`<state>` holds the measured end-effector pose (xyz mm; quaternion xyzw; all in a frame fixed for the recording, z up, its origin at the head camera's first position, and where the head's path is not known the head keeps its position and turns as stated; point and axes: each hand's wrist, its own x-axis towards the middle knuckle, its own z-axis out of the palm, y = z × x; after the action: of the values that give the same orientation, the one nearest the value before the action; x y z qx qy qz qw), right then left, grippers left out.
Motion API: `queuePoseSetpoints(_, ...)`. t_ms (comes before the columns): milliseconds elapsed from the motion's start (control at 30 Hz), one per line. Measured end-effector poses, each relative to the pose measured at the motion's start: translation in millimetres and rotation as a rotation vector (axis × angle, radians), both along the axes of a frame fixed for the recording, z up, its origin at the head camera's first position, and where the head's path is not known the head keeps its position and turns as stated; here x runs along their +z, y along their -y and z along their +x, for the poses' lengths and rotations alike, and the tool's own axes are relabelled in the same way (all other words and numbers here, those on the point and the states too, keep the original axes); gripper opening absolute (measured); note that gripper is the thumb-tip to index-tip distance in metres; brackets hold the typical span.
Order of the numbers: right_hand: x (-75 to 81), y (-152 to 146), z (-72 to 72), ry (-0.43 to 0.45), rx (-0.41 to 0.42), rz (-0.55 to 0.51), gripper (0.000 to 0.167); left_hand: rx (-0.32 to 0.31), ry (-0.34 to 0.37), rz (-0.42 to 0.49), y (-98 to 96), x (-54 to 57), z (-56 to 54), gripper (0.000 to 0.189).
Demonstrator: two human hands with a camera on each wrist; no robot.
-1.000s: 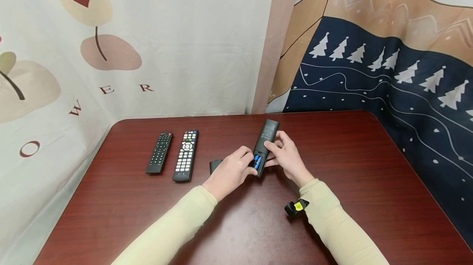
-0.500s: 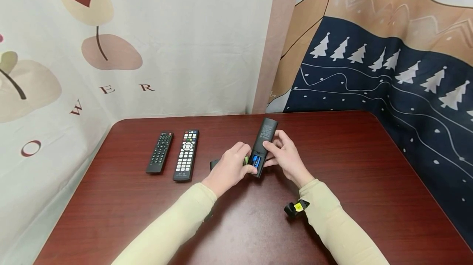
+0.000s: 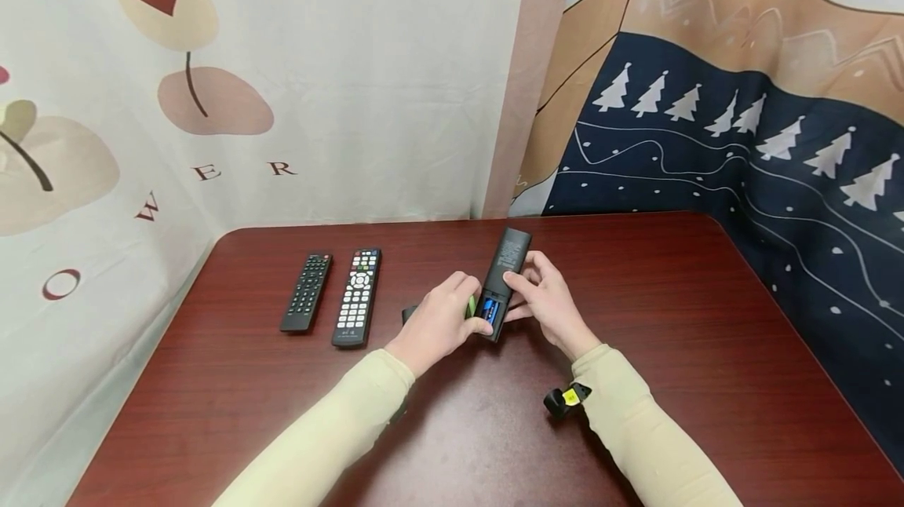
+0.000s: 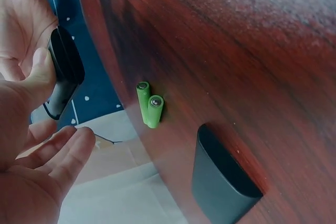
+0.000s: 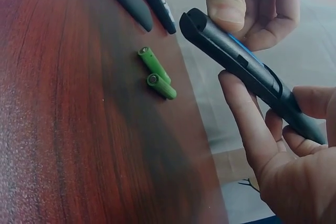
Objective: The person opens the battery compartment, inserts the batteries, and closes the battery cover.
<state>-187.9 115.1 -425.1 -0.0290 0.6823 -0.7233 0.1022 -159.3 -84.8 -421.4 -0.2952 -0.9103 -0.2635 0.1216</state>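
Observation:
A black remote control [image 3: 510, 252] is held back side up and tilted, its battery compartment exposed with blue batteries [image 3: 490, 309] inside. My right hand [image 3: 549, 299] grips it along the side, thumb on the back and fingers underneath. My left hand [image 3: 439, 319] sets its thumb on the compartment end; its other fingers stay loose and off the remote, as the left wrist view shows. Two green batteries [image 4: 155, 111] lie together on the table below the hands. Near them is a black battery cover [image 4: 223, 184], mostly hidden behind my left hand in the head view.
A small black remote [image 3: 307, 293] and a longer one with white buttons [image 3: 356, 297] lie face up on the left of the reddish-brown table [image 3: 678, 350]. Printed curtains [image 3: 381, 99] hang behind the table. A wrist camera [image 3: 563, 397] sits on my right wrist.
My left hand has shifted slightly left, off the compartment, bringing the blue batteries and a green battery into fuller view. The remote has shifted slightly left too, still in my right hand.

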Motion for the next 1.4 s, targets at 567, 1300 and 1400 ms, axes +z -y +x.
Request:
queuePoseSetpoints(567,-6.5,0.7,-0.2,-0.009,-0.008,0.049,0.036,0.026,0.001,-0.14,9.2,-4.7,0.9,0.051)
queuePoseSetpoints(1300,-6.2,0.5,1.1,-0.003,-0.028,0.055,0.035,0.05,-0.02,-0.193,33.2,-13.4,2.1,0.048)
queuePoseSetpoints(1400,-5.7,0.4,1.4,0.001,-0.025,0.053,0.036,0.055,-0.018,-0.201,36.4,-13.2,2.5,0.05)
